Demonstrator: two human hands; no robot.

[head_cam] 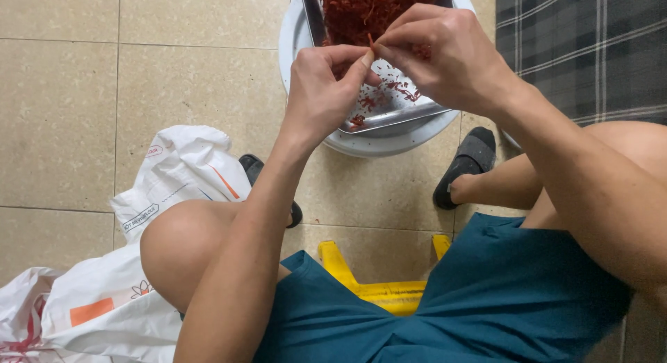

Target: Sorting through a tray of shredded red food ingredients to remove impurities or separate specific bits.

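Above a metal tray (389, 116) heaped with red dried chillies (368, 12), both of the person's hands meet near the top middle of the view. Left hand (323, 92) and right hand (441, 57) are each closed in a pinch, thumb and fingertips pressed together on one small red chilli piece (370, 43) held between them, just over the near part of the tray. That near part holds only scattered red flakes, while the thick pile lies at the far end, partly cut off by the top edge of the view. Underneath the tray sits a round white basin (295, 43), whose rim shows on the left and along the near side. Down on the beige tiled floor (69, 92), two black slippers (472, 161) flank the basin, the right one with a foot in it, the left one half hidden behind the left forearm. Bare knees spread to either side, and teal shorts (486, 300) fill the bottom of the view, with a yellow stool (379, 286) showing between the legs. White plastic bags (139, 266) lie crumpled at lower left, touching the left knee. At upper right a dark checked cloth (590, 50) covers the floor, close to the basin's right side. Open tile stretches wide to the left of the basin, well apart from the hands.
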